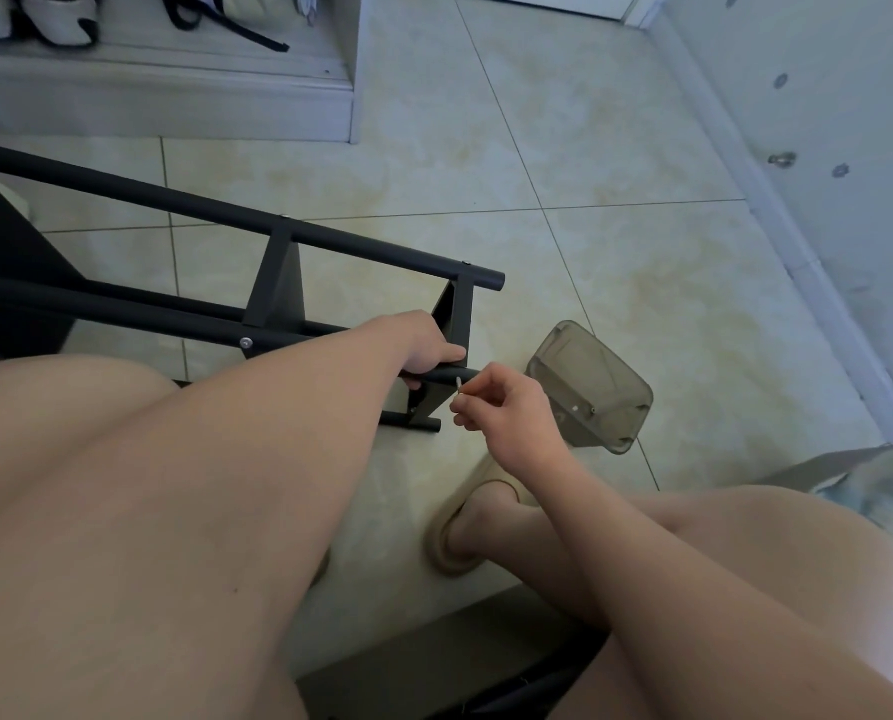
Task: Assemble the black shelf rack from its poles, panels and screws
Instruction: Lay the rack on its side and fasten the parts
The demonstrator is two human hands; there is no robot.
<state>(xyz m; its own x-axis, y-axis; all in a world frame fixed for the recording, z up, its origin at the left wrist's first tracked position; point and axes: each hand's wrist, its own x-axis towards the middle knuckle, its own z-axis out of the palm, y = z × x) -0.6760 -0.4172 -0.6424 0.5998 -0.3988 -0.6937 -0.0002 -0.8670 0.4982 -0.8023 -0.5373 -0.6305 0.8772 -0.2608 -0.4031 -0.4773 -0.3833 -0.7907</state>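
the black shelf rack [278, 283] lies on its side on the tiled floor [616, 252]; the left hand [426, 345] grips its near pole [444, 375], the right hand [507, 407] pinches a small silver screw [458, 385] at the pole, a clear plastic container [590, 387] just beside

Forearms [636, 553]: both bare.
Legs [96, 485]: bare at knee and thigh.
Footwear: tan, thick-rimmed slipper [452, 561] on one foot.
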